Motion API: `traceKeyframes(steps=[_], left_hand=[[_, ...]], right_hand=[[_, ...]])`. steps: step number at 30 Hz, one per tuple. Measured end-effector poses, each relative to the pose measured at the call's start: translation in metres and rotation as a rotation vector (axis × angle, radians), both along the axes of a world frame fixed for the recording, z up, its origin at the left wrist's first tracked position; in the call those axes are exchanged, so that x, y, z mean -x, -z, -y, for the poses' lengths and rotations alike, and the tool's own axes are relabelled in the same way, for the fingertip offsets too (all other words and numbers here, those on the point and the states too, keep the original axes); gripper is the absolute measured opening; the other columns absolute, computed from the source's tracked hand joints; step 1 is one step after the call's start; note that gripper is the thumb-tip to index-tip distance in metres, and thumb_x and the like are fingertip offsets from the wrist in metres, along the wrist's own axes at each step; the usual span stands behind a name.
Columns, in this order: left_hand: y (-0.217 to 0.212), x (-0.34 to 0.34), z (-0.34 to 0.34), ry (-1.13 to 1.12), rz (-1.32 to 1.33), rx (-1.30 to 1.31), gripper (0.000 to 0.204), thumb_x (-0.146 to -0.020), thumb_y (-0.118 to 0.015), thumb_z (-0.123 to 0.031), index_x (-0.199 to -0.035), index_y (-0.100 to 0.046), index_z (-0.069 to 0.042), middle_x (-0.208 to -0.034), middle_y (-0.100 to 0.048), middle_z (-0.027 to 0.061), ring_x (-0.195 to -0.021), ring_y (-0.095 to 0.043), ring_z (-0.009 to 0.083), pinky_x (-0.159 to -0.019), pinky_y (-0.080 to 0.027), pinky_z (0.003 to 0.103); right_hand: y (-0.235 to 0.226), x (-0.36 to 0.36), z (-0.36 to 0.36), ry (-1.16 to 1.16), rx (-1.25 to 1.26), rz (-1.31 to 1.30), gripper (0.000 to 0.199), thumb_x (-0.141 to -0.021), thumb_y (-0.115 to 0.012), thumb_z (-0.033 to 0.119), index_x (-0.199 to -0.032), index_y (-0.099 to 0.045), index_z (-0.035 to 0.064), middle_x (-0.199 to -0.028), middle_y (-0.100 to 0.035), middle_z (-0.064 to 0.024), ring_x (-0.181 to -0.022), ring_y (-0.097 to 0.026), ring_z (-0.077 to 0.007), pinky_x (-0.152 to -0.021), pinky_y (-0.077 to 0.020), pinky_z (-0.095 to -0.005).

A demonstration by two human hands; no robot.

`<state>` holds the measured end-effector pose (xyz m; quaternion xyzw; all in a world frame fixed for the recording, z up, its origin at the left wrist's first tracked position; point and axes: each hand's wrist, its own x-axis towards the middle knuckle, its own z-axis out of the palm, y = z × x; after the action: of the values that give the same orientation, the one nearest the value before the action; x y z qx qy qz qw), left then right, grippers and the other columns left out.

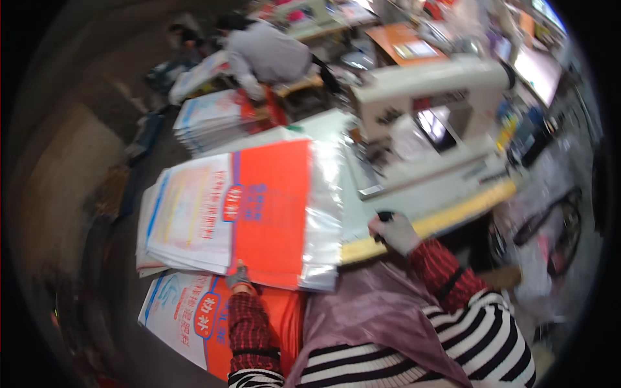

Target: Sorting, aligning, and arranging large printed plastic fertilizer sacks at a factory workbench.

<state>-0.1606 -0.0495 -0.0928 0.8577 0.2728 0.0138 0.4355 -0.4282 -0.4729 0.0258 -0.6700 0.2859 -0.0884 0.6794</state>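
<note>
Head view: left hand (pixel 238 278) pinches the near edge of the top sack (pixel 259 207) on a stack at the table's (pixel 336 129) left. Right hand (pixel 394 231) is closed around a dark tool (pixel 385 216) at the table's front edge, beside the sewing machine (pixel 433 90).

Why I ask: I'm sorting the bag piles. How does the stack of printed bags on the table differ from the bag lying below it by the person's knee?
The stack on the table is many bags thick; the lower bag looks like a single flat layer or two. The stack shows a clear plastic edge on its right; the lower bag shows none. The left hand touches the stack's near edge, not the lower bag. Both are white and orange with blue print.
</note>
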Motion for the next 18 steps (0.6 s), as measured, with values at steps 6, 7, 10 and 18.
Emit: traceKeyframes(steps=[6,7,10,18], left_hand=[[-0.109,0.032,0.071,0.271,0.802,-0.850,0.041,-0.077,-0.064,-0.017,-0.110,-0.050,0.005,-0.097,-0.058,0.0164,-0.097,-0.055,0.0318,-0.087,-0.045,0.037],[-0.124,0.038,0.108,0.410,0.914,-0.606,0.033,-0.080,-0.060,-0.013,-0.107,-0.052,0.003,-0.099,-0.057,0.0157,-0.097,-0.054,0.0270,-0.082,-0.047,0.035],[-0.164,0.071,0.236,0.926,1.100,-0.428,0.025,-0.087,-0.051,-0.015,-0.108,-0.053,-0.003,-0.101,-0.054,0.0090,-0.091,-0.054,0.0187,-0.069,-0.049,0.030],[-0.139,0.182,0.513,1.893,0.524,0.005,0.031,-0.064,-0.061,-0.018,-0.090,-0.061,-0.002,-0.102,-0.055,0.0209,-0.103,-0.051,0.0360,-0.090,-0.042,0.044]], right_hand=[[-0.046,0.039,0.085,0.287,0.060,-0.104,0.025,-0.078,-0.062,0.029,-0.080,-0.064,0.0043,-0.056,-0.056,-0.0034,-0.052,-0.052,-0.0094,-0.049,-0.0421,-0.0246],[-0.053,0.045,0.100,0.318,0.090,-0.125,0.025,-0.082,-0.058,0.028,-0.083,-0.064,0.0043,-0.060,-0.059,-0.0037,-0.053,-0.052,-0.0095,-0.051,-0.0416,-0.0239],[-0.038,0.040,0.143,0.430,0.432,0.059,0.022,-0.084,-0.055,0.025,-0.084,-0.064,0.0046,-0.065,-0.060,-0.0041,-0.056,-0.053,-0.0117,-0.054,-0.0430,-0.0256],[-0.011,0.024,0.206,-0.109,1.354,-0.311,0.063,-0.071,-0.061,0.015,-0.130,-0.042,0.0032,-0.134,-0.040,-0.0188,-0.120,-0.043,-0.0296,-0.095,-0.0386,-0.0368]])
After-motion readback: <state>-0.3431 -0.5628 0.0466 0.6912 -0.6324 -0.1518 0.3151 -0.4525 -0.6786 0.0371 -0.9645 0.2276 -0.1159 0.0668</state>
